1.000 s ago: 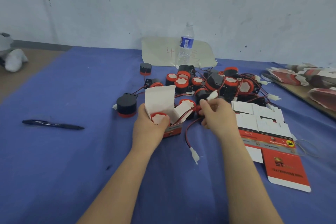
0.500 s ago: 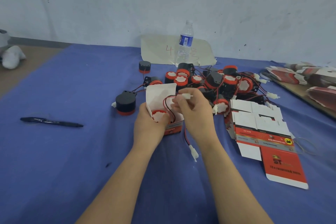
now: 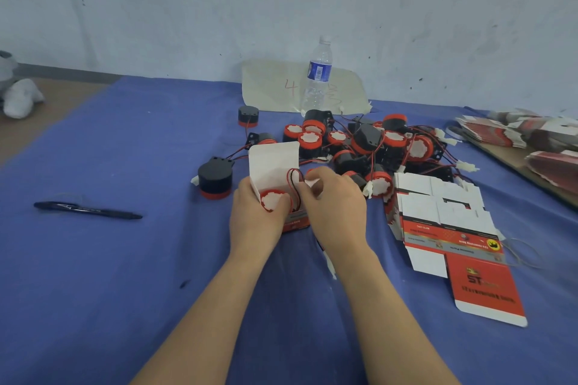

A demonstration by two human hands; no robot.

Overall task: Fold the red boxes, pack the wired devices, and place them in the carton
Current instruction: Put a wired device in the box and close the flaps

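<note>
A small red box (image 3: 295, 222) stands open on the blue cloth, its white lid flap (image 3: 273, 162) upright. Inside it sits a wired device (image 3: 271, 199) with a red rim and white face. My left hand (image 3: 255, 217) grips the box from the left. My right hand (image 3: 336, 208) pinches the device's red-black wire (image 3: 293, 180) at the box opening, the wire looping above the device. A pile of black-and-red wired devices (image 3: 362, 147) lies behind. Flat red box blanks (image 3: 450, 228) lie to the right.
A black pen (image 3: 87, 210) lies at left. One black device (image 3: 215, 178) stands alone left of the box, another (image 3: 248, 116) farther back. A water bottle (image 3: 317, 75) stands before a paper sheet (image 3: 275, 87). More flat boxes (image 3: 531, 137) are stacked at far right.
My right hand has moved left from the pile to the box, bringing the wire and its white connector over the opening and down into it. The left hand kept holding the box.
</note>
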